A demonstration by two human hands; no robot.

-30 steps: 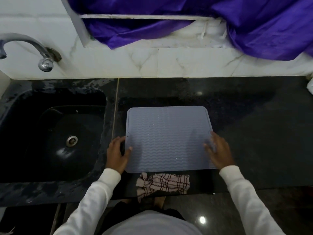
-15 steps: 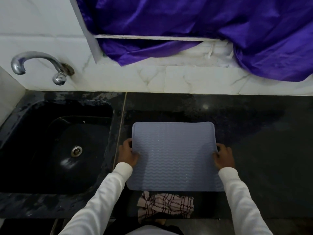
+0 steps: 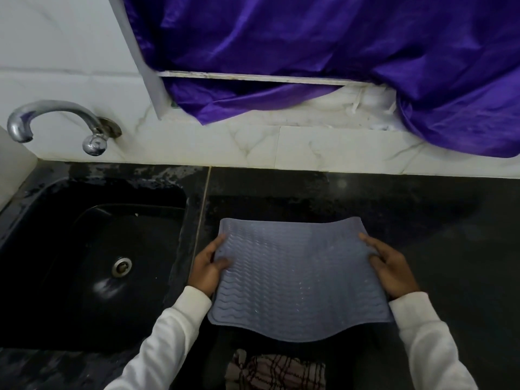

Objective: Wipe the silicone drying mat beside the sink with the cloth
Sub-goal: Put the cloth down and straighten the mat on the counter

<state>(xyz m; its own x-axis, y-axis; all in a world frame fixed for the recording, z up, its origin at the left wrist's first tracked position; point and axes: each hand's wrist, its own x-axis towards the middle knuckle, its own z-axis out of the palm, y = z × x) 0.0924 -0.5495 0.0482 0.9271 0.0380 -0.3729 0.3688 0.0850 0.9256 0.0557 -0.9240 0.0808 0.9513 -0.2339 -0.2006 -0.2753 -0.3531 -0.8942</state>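
Note:
The grey-blue silicone drying mat [image 3: 295, 277], ribbed with wavy lines, is lifted off the black counter and sags in the middle. My left hand [image 3: 208, 266] grips its left edge, thumb on top. My right hand [image 3: 392, 270] grips its right edge the same way. A checked pink-and-dark cloth [image 3: 275, 371] lies crumpled on the counter's front edge, just below the mat, touched by neither hand.
A black sink [image 3: 92, 263] with a metal drain sits to the left, under a chrome tap [image 3: 56, 119]. Wet black counter [image 3: 436, 220] stretches right. A white marble backsplash and purple curtain [image 3: 309, 46] rise behind.
Both hands have closed on the mat's side edges and raised it off the counter; it now bends and sags. The camera has tilted up slightly. The cloth has not moved.

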